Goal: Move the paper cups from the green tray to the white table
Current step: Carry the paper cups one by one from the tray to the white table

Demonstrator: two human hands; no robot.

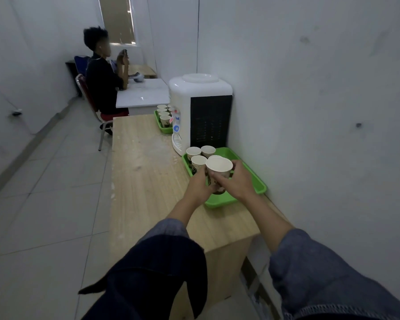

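At frame centre, the left hand (pixel 200 184) and right hand (pixel 237 181) are together clasping one paper cup (pixel 218 168) above the green tray (pixel 259 183) (three cups remaining there), seemingly lifting it, the next move being a carry to the white table (pixel 143 95) at upper left.

Matt white paper cup with dark printed wall (pixel 218 168); smooth, slightly glossy green plastic tray (pixel 256 181); pale wood-grain bench top (pixel 148 181), matt and scuffed; glossy white plastic water dispenser (pixel 201 88); polished white table top (pixel 143 93); dark denim cloth sleeves (pixel 328 269).
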